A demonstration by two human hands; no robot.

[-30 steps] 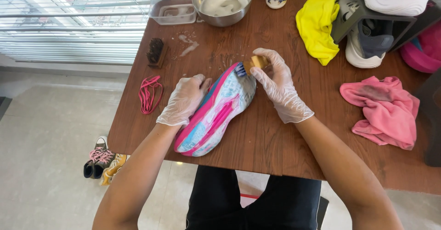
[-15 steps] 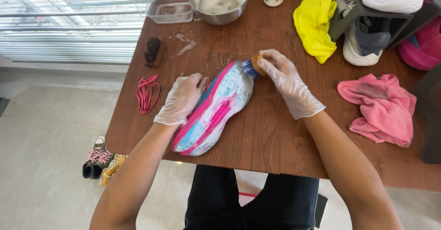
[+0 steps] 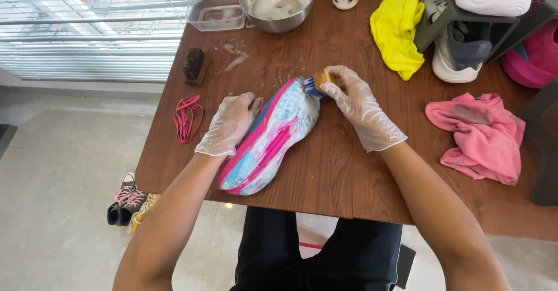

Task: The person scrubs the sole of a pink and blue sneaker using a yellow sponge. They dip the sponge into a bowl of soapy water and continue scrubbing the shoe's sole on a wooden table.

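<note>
1. The shoe (image 3: 268, 140) lies sole-up on the wooden table (image 3: 349, 169), running diagonally, its pink and blue sole smeared with white suds.
2. The left hand (image 3: 228, 124), in a clear glove, lies along the shoe's side with fingers loosely curled against it, steadying it rather than lifting.
3. The right hand (image 3: 359, 106), also gloved, is closed around a small wooden brush (image 3: 318, 82), its blue bristles touching the far end of the sole.
4. The shoe looks light, with a springy foam sole; wet with soap, it is probably slippery, so holding it at the sides near the middle seems safest.
5. A metal bowl (image 3: 278, 3) of foamy water stands at the table's far edge, a pink cloth (image 3: 476, 134) to the right.
</note>
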